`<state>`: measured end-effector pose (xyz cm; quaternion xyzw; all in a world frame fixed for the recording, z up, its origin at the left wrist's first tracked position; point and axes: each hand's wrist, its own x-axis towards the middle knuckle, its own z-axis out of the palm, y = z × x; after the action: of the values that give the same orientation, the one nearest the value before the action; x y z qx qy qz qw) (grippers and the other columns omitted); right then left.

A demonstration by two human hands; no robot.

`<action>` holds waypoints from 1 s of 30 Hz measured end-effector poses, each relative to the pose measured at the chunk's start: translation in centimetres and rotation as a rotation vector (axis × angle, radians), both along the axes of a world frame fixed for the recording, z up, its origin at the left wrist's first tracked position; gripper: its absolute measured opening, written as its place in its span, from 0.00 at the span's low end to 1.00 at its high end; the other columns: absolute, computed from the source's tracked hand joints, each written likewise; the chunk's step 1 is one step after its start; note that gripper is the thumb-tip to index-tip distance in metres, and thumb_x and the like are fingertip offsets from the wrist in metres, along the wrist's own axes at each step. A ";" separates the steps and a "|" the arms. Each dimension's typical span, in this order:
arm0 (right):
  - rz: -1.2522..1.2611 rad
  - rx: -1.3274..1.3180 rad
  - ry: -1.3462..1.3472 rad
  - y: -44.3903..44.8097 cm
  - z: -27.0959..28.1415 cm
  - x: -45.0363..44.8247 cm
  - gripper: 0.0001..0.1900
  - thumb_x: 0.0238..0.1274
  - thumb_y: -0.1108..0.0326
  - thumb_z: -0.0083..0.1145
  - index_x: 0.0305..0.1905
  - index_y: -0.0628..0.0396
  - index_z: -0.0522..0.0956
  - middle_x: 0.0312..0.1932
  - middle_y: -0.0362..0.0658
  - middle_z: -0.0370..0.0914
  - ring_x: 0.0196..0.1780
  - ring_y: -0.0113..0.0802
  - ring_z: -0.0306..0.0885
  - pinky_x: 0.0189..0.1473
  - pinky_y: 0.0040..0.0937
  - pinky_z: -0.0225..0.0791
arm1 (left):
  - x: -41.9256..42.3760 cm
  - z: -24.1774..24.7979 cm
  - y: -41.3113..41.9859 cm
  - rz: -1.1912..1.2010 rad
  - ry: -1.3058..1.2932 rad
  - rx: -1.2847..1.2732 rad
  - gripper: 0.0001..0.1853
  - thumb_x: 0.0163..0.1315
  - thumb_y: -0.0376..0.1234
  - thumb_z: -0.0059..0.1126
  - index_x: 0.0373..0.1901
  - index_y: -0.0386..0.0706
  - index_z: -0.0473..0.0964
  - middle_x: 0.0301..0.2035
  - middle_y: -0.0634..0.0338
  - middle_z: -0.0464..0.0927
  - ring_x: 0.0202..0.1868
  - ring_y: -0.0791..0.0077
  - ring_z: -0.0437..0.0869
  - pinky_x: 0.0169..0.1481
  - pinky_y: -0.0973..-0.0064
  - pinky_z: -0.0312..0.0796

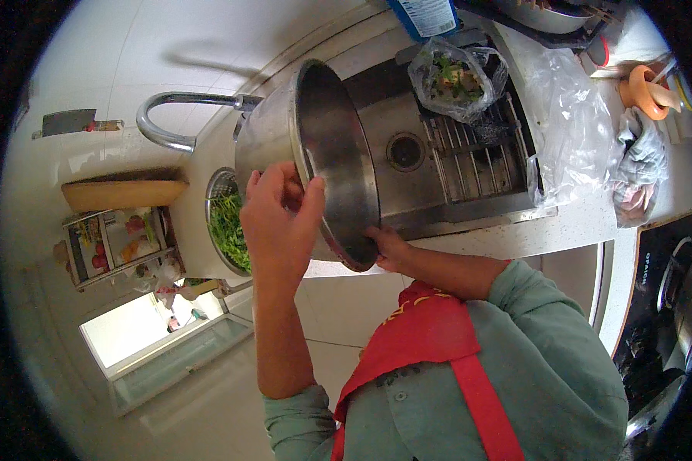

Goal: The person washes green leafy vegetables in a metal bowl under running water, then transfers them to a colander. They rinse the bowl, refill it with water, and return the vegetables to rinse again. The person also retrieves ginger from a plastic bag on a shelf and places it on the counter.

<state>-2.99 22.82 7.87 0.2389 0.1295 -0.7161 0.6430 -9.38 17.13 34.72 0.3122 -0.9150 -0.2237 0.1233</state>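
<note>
A large stainless steel basin [340, 144] is tipped on its side above the sink [389, 118], its hollow facing the drain. My left hand [282, 213] has its thumb over the basin's near rim and its fingers at the outer wall. My right hand [389, 248] grips the rim at the lower side. Behind the basin, a curved chrome faucet [173, 98] rises at the wall. A metal colander [210, 199] of leafy greens [229, 230] stands left of the basin, partly hidden by it and my left wrist.
A clear plastic bag [455, 80] of food scraps rests over a metal rack [473, 164] in the sink. Crumpled plastic [571, 127], cloths [643, 161] and an orange container [643, 92] lie on the right counter. A cleaver [72, 122] is at the left wall.
</note>
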 end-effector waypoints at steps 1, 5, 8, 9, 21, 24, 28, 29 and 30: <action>0.010 0.004 0.001 0.0 -0.1 0.1 0.15 0.56 0.73 0.45 0.49 0.65 0.66 0.46 0.50 0.72 0.47 0.39 0.74 0.51 0.36 0.69 | 0.2 0.1 0.1 0.004 -0.005 -0.005 0.07 0.48 0.31 0.58 0.27 0.38 0.71 0.14 0.61 0.69 0.18 0.70 0.69 0.61 0.63 0.56; 0.027 0.016 -0.014 -0.3 0.0 0.3 0.15 0.60 0.72 0.42 0.53 0.61 0.63 0.50 0.49 0.70 0.51 0.41 0.72 0.51 0.38 0.69 | 0.8 0.5 0.3 0.003 -0.004 -0.060 0.07 0.48 0.31 0.58 0.27 0.39 0.71 0.14 0.62 0.68 0.19 0.70 0.69 0.61 0.62 0.56; 0.058 0.070 -0.026 0.2 2.6 -0.4 0.15 0.59 0.72 0.43 0.52 0.61 0.65 0.50 0.49 0.70 0.51 0.40 0.72 0.53 0.37 0.68 | 1.8 0.3 0.4 0.035 0.021 -0.085 0.07 0.48 0.30 0.58 0.28 0.39 0.71 0.14 0.62 0.68 0.19 0.71 0.69 0.62 0.62 0.55; 0.071 0.092 -0.029 0.5 3.6 -0.8 0.15 0.57 0.72 0.44 0.50 0.61 0.66 0.49 0.49 0.71 0.51 0.40 0.72 0.54 0.36 0.67 | 2.0 0.4 0.5 0.050 0.029 -0.091 0.07 0.47 0.30 0.58 0.28 0.39 0.71 0.14 0.62 0.68 0.19 0.71 0.69 0.62 0.61 0.55; 0.208 0.098 0.049 -0.2 2.7 1.0 0.13 0.58 0.70 0.45 0.48 0.55 0.68 0.45 0.41 0.73 0.47 0.33 0.73 0.49 0.31 0.69 | 4.1 1.2 1.0 -0.037 0.045 -0.113 0.06 0.48 0.28 0.56 0.28 0.40 0.71 0.13 0.63 0.70 0.19 0.75 0.71 0.64 0.60 0.51; 0.230 0.113 0.062 -0.2 2.7 1.2 0.17 0.61 0.69 0.45 0.55 0.53 0.63 0.55 0.46 0.67 0.54 0.40 0.70 0.52 0.41 0.68 | 4.6 1.4 1.0 -0.039 0.004 -0.103 0.06 0.48 0.28 0.56 0.28 0.39 0.71 0.13 0.64 0.69 0.19 0.76 0.71 0.64 0.60 0.52; 0.230 0.025 0.095 0.6 4.3 1.1 0.17 0.61 0.69 0.45 0.55 0.53 0.64 0.56 0.44 0.66 0.54 0.39 0.70 0.55 0.43 0.65 | 5.7 1.1 0.9 -0.033 0.028 -0.096 0.06 0.48 0.28 0.56 0.29 0.39 0.71 0.13 0.64 0.68 0.18 0.76 0.70 0.63 0.59 0.52; 0.242 0.022 0.093 0.6 4.0 1.4 0.17 0.61 0.68 0.45 0.55 0.53 0.64 0.56 0.43 0.67 0.54 0.39 0.70 0.55 0.43 0.65 | 6.0 0.9 0.9 -0.028 0.033 -0.099 0.07 0.47 0.28 0.56 0.29 0.39 0.72 0.13 0.64 0.67 0.18 0.76 0.70 0.63 0.59 0.53; 0.255 0.019 0.090 0.7 3.8 1.6 0.17 0.61 0.68 0.45 0.55 0.53 0.64 0.55 0.43 0.67 0.55 0.38 0.69 0.56 0.43 0.64 | 6.2 0.9 0.9 -0.022 0.037 -0.102 0.07 0.47 0.28 0.56 0.29 0.39 0.72 0.12 0.64 0.67 0.18 0.76 0.70 0.63 0.59 0.53</action>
<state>-1.36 23.48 11.67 0.1941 0.1940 -0.6371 0.7202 -3.14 18.04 35.58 0.2910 -0.9262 -0.1838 0.1537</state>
